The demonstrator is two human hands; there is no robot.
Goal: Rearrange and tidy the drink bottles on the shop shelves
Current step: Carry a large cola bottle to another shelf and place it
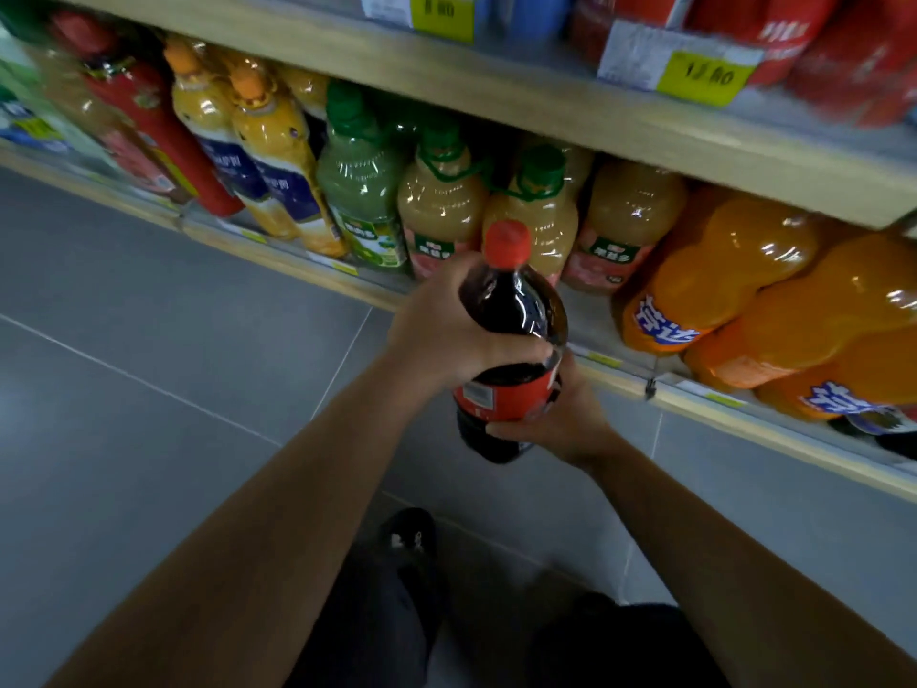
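Dark trousers [377, 618] and a black shoe [409, 538] are being seen lowest in frame, over grey floor tiles [149, 389]. Above them, a cola bottle [511, 340] with a red cap is being held upright in both hands, just in front of the lower shelf edge [620, 379]. The left hand [446, 330] is being wrapped around the bottle's shoulder; the right hand [560, 419] is being closed around its red label and lower body. Behind the cola bottle, green-capped juice bottles [441, 211] are being displayed; to its right, orange soda bottles [719, 280].
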